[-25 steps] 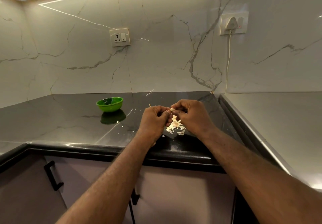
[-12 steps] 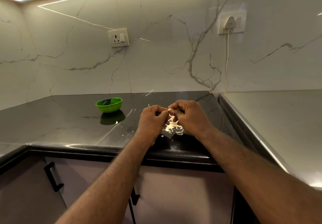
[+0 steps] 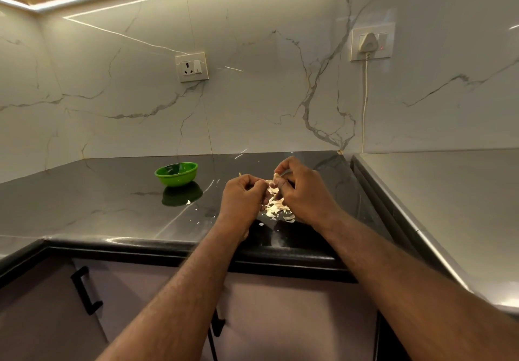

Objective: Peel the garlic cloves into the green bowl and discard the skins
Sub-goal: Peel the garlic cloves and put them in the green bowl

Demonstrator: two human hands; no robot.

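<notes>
My left hand (image 3: pixel 243 202) and my right hand (image 3: pixel 302 192) meet over the black countertop (image 3: pixel 112 203), fingers curled toward each other. Between their fingertips they pinch a small pale garlic clove (image 3: pixel 275 176), mostly hidden by the fingers. A pile of pale garlic skins (image 3: pixel 278 210) lies on the counter just below the hands. The green bowl (image 3: pixel 176 173) stands upright on the counter to the left of my left hand, well apart from it; its contents are hard to make out.
Small skin flakes (image 3: pixel 188 202) lie scattered on the counter near the bowl. A steel surface (image 3: pixel 449 206) adjoins the counter on the right. Marble wall behind holds two sockets (image 3: pixel 192 67), one with a plug and white cord (image 3: pixel 365 102). Cabinet doors with black handles (image 3: pixel 85 290) sit below.
Both hands stay together over the skin pile; the right hand's fingers have lifted slightly above the left as they work the clove. The bowl has not moved.
</notes>
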